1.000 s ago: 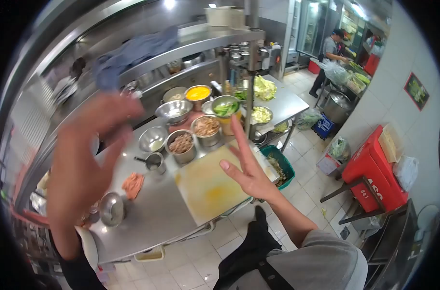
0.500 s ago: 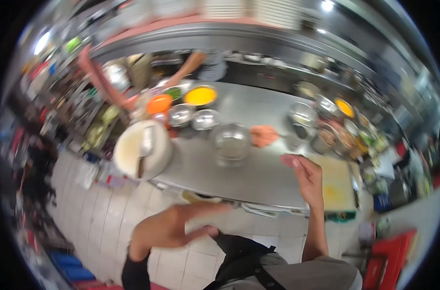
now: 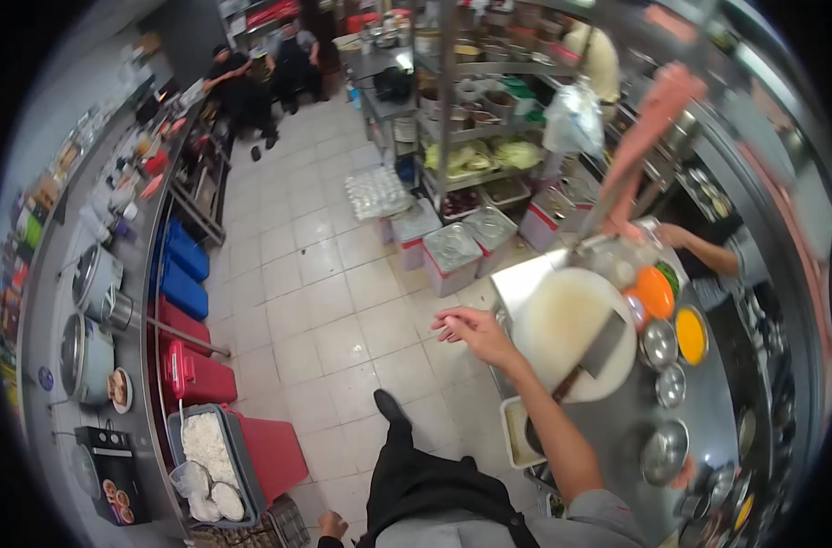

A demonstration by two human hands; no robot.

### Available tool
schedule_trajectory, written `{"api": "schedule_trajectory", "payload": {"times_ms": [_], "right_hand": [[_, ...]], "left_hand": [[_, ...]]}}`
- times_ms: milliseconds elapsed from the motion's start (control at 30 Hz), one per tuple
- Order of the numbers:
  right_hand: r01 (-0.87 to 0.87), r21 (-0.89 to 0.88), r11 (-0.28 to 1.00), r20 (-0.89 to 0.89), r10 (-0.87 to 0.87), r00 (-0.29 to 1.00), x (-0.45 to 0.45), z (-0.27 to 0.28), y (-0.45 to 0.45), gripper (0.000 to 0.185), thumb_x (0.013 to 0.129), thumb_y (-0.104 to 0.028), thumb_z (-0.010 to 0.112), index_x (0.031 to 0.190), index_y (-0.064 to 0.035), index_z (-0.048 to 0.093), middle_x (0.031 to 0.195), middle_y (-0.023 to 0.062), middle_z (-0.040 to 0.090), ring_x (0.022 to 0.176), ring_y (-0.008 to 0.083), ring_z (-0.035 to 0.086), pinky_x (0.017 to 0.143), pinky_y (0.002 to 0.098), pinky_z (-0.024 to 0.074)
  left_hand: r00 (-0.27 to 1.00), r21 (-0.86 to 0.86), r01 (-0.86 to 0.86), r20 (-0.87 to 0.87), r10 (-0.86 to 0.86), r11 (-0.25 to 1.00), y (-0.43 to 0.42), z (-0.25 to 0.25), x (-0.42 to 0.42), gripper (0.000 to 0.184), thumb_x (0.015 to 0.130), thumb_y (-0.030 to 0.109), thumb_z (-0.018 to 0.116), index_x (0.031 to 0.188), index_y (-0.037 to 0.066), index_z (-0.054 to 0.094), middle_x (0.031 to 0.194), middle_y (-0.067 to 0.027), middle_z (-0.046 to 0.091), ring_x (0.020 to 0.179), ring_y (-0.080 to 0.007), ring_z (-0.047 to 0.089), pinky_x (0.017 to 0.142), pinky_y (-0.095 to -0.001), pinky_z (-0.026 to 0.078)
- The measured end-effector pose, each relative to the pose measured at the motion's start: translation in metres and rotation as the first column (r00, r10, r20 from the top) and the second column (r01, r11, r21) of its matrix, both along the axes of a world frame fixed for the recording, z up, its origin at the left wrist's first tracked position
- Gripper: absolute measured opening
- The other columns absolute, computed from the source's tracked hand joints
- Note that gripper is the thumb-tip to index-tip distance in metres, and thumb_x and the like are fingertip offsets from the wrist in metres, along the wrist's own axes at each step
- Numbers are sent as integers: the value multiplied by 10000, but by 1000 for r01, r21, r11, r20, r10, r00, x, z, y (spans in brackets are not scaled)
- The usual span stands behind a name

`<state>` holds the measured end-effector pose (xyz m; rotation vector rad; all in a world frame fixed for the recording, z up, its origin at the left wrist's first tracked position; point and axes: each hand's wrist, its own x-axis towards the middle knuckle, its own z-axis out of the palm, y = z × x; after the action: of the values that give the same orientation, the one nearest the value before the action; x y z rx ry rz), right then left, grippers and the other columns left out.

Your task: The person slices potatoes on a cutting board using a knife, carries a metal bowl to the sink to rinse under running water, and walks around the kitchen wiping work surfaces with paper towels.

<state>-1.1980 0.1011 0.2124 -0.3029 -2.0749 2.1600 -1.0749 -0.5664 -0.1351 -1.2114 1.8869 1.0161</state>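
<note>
My right hand [image 3: 471,333] is held out over the tiled floor, beside the worktop's edge. Its fingers are loosely bent and slightly apart, with nothing in them. Nearest to it is a thick round chopping board [image 3: 562,306], on which a cleaver [image 3: 604,344] lies with its handle toward me. At the bottom edge, my left hand [image 3: 332,524] hangs by my side, small in view. Its fingers look curled in, and no object shows in it.
Steel bowls [image 3: 664,452], an orange bowl [image 3: 654,292] and a bowl of yellow food [image 3: 691,334] stand on the right worktop. A person's hand [image 3: 676,236] reaches in there. Lidded bins [image 3: 452,247] and an egg-tray stack [image 3: 377,192] border the aisle. Red bins [image 3: 197,370] line the left.
My view has swung left, from the worktop to the aisle. My left hand has dropped to my side; my right hand now extends over the floor near the chopping board.
</note>
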Motion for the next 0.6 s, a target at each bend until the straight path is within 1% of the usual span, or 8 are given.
{"api": "schedule_trajectory", "payload": {"times_ms": [100,133,267,333,367,433,500,600], "right_hand": [[-240,284,928,309,148,939,-105,-158,3,357,1087,-244,563,1335,-9,667,1159,151,764,978,240,748,879,372,581],[-105,703,703,90,59,994,-113,-254,7,395,1066,-312,559,1293,-17,689,1155,234,746,1006,375,736,913,465,570],[-410,610,678,699,-215,682,-30,-412,4,290,901,-199,599,1066,-2,733,1063,293,727,1005,482,696,866,552,540],[-97,319,943,904,-272,330,5,-423,-27,288,854,-193,637,1061,-14,730,1080,278,726,950,461,702,823,547,544],[-93,257,962,939,-225,261,1,-417,-32,282,862,-199,637,1057,-19,733,1069,266,728,940,448,704,823,542,546],[-55,153,987,979,-143,146,-14,-400,-38,272,877,-211,637,1050,-29,741,1046,242,734,922,423,708,823,532,551],[-14,108,994,988,-106,112,-62,-392,-25,263,893,-224,637,1043,-39,748,1023,218,739,904,397,712,823,523,555],[51,75,996,991,-80,107,-144,-392,-5,254,916,-242,637,1033,-54,760,989,183,747,876,359,718,823,508,562]], "left_hand": [[609,137,771,123,-783,622,8,18,-64,221,841,272,718,998,119,746,898,-143,721,860,-332,707,736,-459,570],[401,146,904,32,-916,401,19,16,-105,214,814,274,740,958,116,750,906,-160,729,872,-346,715,747,-466,573],[-381,-362,881,-159,-911,-305,103,-55,-316,229,806,319,723,755,97,722,875,-206,744,835,-389,736,689,-518,557],[-362,-586,799,-290,-886,-135,177,-81,-442,182,914,229,674,794,91,669,781,-138,718,660,-330,691,606,-515,519],[284,-52,913,-630,-722,405,221,-77,-512,234,966,185,636,759,77,633,722,-80,665,595,-236,634,533,-419,493],[629,191,737,-544,-555,648,302,-87,-631,217,985,184,635,865,11,686,782,-44,677,636,-171,633,556,-347,518],[588,107,688,-662,-465,718,388,-57,-727,261,911,186,642,1031,25,809,908,-207,783,863,-250,766,756,-396,596],[548,196,733,-738,-394,652,477,-16,-845,278,862,147,672,1070,29,814,970,-207,794,918,-257,777,836,-364,605]]}}
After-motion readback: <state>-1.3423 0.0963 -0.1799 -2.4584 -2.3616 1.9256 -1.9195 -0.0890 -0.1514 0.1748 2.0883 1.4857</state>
